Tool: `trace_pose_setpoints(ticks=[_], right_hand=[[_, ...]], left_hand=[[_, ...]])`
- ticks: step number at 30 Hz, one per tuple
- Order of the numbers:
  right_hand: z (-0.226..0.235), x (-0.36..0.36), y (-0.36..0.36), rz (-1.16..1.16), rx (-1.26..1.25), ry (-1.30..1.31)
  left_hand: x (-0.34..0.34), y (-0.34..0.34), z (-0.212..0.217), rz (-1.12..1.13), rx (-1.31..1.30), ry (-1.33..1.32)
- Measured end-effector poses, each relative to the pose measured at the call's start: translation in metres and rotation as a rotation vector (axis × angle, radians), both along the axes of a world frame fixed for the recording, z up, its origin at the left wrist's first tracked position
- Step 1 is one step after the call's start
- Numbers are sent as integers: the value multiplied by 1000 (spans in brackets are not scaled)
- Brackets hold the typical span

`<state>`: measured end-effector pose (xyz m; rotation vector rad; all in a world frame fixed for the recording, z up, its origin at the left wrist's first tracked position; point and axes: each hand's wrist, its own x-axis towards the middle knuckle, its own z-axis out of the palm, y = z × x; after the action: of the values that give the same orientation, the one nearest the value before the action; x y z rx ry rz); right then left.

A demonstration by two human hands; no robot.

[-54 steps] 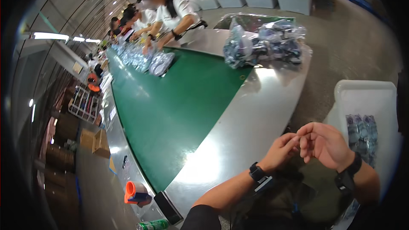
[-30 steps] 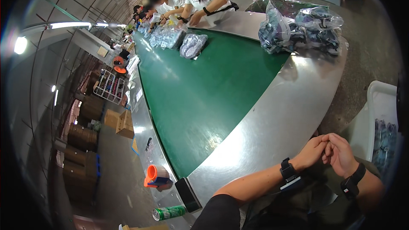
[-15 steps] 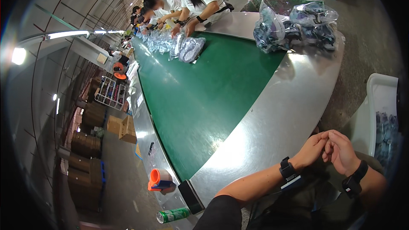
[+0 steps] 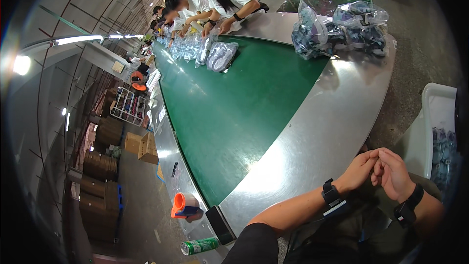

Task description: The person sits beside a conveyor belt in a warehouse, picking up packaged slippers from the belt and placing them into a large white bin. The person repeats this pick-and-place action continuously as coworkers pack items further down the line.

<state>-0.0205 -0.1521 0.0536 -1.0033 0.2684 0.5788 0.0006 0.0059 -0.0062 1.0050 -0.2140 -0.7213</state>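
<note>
Past the belt's near right corner, low at the right of the view, my left hand and my right hand are clasped together. Their fingers curl against each other, and no object shows between them. Dark bands with small devices sit on both wrists. Beside them lies the bare metal rim of a green conveyor belt. Further off, a grey item in a clear plastic bag rests on the belt, in front of a row of similar bags. None of these touches my hands.
Bagged grey-purple items are heaped on the far right corner. A white bin with bagged items stands at right. An orange container, a black phone-like slab and a green can sit near left. Co-workers handle bags at the far side.
My clasped hands have stayed nearly still. The nearest co-worker has leaned further over the belt, hands shifting slightly to the right among the bags.
</note>
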Motion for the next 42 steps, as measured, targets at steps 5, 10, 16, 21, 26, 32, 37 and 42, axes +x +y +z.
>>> trace_pose_setpoints(ticks=[5,10,16,21,26,32,37,42], right_hand=[[0,0,0,-2,4,-4],[2,-1,0,-2,13,-8],[2,0,0,1,18,0],[2,-1,-1,-6,24,-7],[2,-1,0,-6,19,-12],[1,-1,-1,0,20,-3],[2,-1,-1,-1,9,4],[0,0,-1,4,13,-8]], left_hand=[[0,1,4,-2,-6,20],[0,0,5,-8,7,16],[0,2,6,-10,6,9],[0,-1,6,2,-1,14],[0,-2,2,3,-22,22],[-1,-1,7,8,-1,23],[2,1,5,-31,11,14],[1,1,3,-34,14,12]])
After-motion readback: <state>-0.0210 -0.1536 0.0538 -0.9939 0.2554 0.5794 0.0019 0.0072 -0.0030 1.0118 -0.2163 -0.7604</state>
